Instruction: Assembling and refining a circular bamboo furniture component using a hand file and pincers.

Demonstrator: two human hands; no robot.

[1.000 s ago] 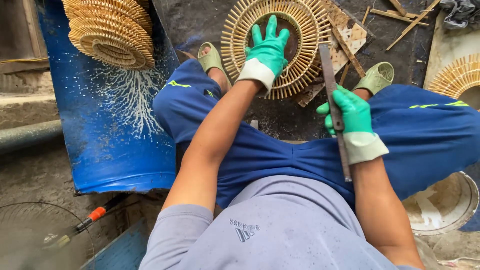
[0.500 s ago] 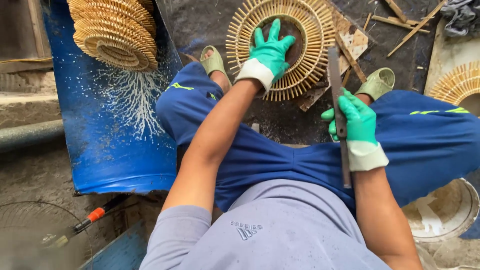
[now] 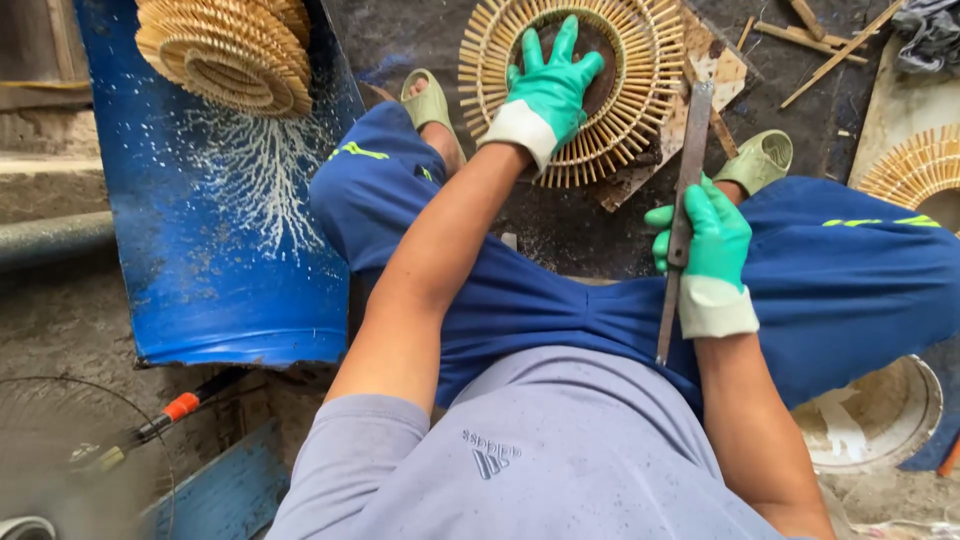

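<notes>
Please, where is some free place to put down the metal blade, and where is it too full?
Free: the blue sheet's lower part, below the stacked bamboo rings. Crowded: around the bamboo ring under the left hand, with sticks and board scraps. The right hand holds the blade.

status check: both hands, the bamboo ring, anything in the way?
Left hand gloved, flat on round bamboo-slat ring on the ground. Right hand gripping long flat metal blade, tip near the ring's edge. Wood scraps lie beside the ring.
</notes>
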